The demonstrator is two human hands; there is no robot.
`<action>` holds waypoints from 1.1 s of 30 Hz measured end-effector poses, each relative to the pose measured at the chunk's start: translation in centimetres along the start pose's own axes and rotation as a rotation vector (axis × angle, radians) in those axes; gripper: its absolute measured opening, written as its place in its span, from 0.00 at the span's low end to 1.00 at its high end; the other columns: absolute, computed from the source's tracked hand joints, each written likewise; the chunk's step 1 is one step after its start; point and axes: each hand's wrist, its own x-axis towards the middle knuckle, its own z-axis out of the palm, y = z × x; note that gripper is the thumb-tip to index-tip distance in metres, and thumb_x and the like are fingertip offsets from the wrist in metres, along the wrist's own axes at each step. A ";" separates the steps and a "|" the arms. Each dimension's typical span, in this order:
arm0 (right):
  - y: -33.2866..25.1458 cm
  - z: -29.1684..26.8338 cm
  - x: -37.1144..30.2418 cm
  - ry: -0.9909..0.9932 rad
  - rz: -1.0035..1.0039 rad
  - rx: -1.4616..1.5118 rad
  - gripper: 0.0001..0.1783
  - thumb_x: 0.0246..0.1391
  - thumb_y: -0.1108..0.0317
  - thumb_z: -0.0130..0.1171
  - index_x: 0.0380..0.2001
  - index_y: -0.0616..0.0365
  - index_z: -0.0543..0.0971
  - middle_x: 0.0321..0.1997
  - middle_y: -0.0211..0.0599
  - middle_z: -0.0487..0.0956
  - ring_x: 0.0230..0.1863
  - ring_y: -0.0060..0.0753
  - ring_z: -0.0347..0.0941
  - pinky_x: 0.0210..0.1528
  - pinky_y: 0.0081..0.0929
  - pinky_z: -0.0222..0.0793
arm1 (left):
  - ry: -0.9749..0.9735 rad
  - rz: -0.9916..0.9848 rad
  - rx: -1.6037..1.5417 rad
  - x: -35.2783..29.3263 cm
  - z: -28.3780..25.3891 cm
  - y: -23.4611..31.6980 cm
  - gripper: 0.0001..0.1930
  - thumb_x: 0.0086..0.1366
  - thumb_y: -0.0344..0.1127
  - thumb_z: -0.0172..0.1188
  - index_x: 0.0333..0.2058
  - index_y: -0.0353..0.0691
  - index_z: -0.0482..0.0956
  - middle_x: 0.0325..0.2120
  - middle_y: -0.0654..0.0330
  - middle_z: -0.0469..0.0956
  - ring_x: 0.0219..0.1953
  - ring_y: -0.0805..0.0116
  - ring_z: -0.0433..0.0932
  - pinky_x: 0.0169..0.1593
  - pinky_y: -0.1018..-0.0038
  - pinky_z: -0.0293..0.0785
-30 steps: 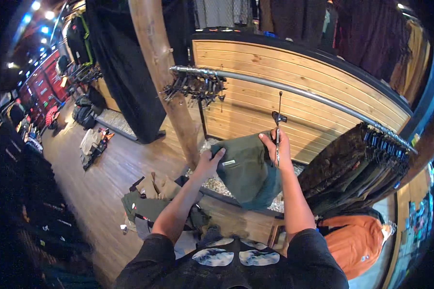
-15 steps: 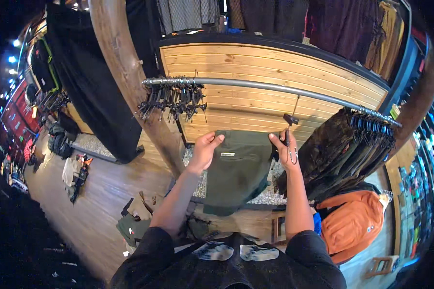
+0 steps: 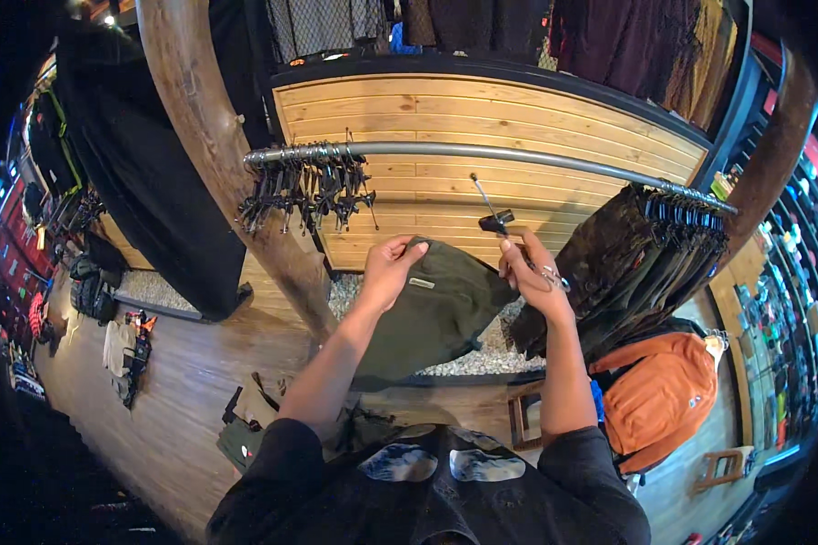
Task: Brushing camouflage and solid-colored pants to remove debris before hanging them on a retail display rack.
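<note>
Olive-green trousers (image 3: 427, 313) with a small pale label hang in front of me, their lower part reaching toward my body. My left hand (image 3: 391, 272) pinches the upper left corner of the waistband between thumb and fingers. My right hand (image 3: 536, 277), with a bracelet at its wrist, is closed on a black clip hanger (image 3: 495, 221) just above the trousers' right corner. The hanger tilts, its metal hook pointing up and left, off the rail. Whether a clip grips the cloth is hidden behind the fingers.
A metal rail (image 3: 482, 151) runs ahead, with several bare black hangers (image 3: 309, 191) at its left and dark camouflage garments (image 3: 600, 263) at its right. A wooden post (image 3: 195, 91) stands left. An orange jacket (image 3: 659, 395) hangs near right; clothes (image 3: 245, 422) lie low left.
The hanger has swung up and left, and my right hand has turned inward around it. The waistband, held taut before, now slants and bunches. The view has shifted slightly.
</note>
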 end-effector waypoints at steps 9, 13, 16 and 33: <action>-3.3 -0.4 -0.2 0.003 -0.446 -0.573 0.12 0.61 0.62 0.60 0.35 0.61 0.84 0.21 0.32 0.80 0.19 0.19 0.74 0.23 0.20 0.68 | 0.104 0.096 0.179 1.1 1.0 -0.7 0.13 0.64 0.29 0.64 0.44 0.26 0.78 0.36 0.59 0.82 0.37 0.77 0.78 0.41 0.80 0.74; -4.1 -0.5 0.7 -0.282 -0.051 -0.199 0.13 0.61 0.61 0.60 0.37 0.61 0.84 0.23 0.33 0.81 0.17 0.20 0.74 0.21 0.21 0.68 | 0.103 0.069 0.089 0.7 1.6 -1.2 0.12 0.64 0.28 0.64 0.43 0.26 0.78 0.35 0.58 0.82 0.36 0.76 0.78 0.41 0.80 0.74; -0.4 -0.4 3.4 -0.393 0.154 -0.135 0.16 0.61 0.56 0.60 0.39 0.57 0.84 0.23 0.31 0.82 0.16 0.21 0.73 0.22 0.21 0.69 | 0.037 -0.072 -0.063 0.4 3.7 0.6 0.11 0.64 0.27 0.64 0.43 0.27 0.79 0.35 0.58 0.83 0.36 0.76 0.79 0.42 0.79 0.75; -0.1 -2.4 6.7 -0.774 0.322 0.023 0.16 0.60 0.57 0.61 0.40 0.59 0.85 0.27 0.30 0.84 0.19 0.15 0.71 0.20 0.16 0.63 | -0.025 -0.025 -0.085 -0.3 4.8 -0.3 0.14 0.60 0.24 0.66 0.45 0.29 0.79 0.37 0.58 0.83 0.37 0.76 0.80 0.44 0.80 0.76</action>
